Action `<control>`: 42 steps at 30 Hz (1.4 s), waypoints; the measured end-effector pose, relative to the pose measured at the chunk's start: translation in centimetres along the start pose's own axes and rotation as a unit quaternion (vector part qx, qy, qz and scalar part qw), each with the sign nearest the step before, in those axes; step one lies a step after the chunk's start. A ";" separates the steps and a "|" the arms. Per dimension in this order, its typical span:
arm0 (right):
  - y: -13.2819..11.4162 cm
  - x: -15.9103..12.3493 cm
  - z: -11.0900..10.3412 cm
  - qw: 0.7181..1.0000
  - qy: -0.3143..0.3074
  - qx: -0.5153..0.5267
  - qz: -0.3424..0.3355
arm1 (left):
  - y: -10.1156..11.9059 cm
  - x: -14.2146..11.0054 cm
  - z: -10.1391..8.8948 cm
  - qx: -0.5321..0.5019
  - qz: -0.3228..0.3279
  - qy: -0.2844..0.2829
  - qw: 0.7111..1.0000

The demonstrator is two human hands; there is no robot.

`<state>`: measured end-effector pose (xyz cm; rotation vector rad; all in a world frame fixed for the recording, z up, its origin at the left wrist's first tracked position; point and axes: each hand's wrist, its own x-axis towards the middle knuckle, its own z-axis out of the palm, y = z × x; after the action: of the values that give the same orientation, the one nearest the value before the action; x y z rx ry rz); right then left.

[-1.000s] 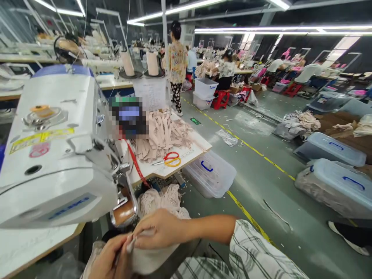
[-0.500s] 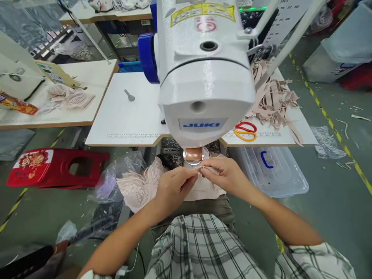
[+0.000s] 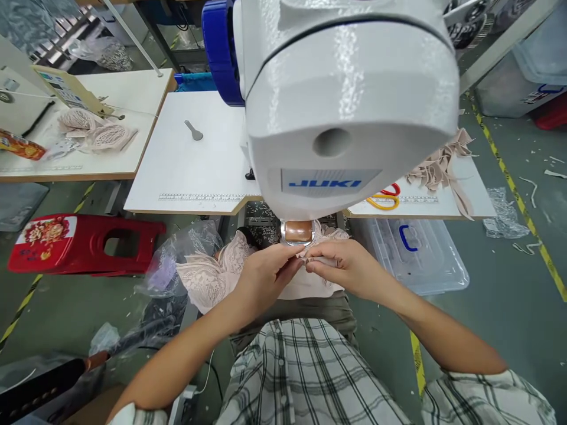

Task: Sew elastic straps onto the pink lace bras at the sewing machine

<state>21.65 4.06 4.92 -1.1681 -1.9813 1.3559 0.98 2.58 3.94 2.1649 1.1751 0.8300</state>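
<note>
A seated worker's left hand (image 3: 261, 277) and right hand (image 3: 343, 267) met just below the head of a white sewing machine (image 3: 345, 100), both pinched shut on the edge of a pale pink lace garment (image 3: 212, 280) that spilled over the lap and to the left. The pinched edge sat right under the machine's copper-coloured foot (image 3: 297, 232), fingertips touching one another. With fingers so close to the foot, a slip could have brought them under the needle, or the thin edge could have fed in crooked. Red and yellow scissors (image 3: 384, 198) and beige strips (image 3: 438, 165) lay on the tabletop (image 3: 195, 171) behind. Compared with half a second earlier, the view had moved closer to the machine, while the hands kept the same pinch.
</note>
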 end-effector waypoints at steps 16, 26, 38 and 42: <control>-1.3 3.4 -1.4 0.985 0.056 -0.161 0.001 | -1.3 0.7 1.2 0.192 0.063 0.123 0.972; -1.4 3.7 -1.8 0.970 0.047 -0.237 -0.001 | -4.5 1.5 -0.8 0.334 0.279 0.052 0.899; 2.5 1.7 2.0 0.860 0.322 -0.335 -0.210 | -4.4 2.3 -3.0 0.351 0.290 -0.086 0.886; 3.7 1.4 3.1 0.942 0.278 -0.136 -0.128 | -4.4 3.2 -3.4 0.349 0.301 -0.083 0.884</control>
<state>19.96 4.21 0.21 -1.1925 -1.8421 0.5473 -2.49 8.00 3.93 3.2207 0.7667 0.4487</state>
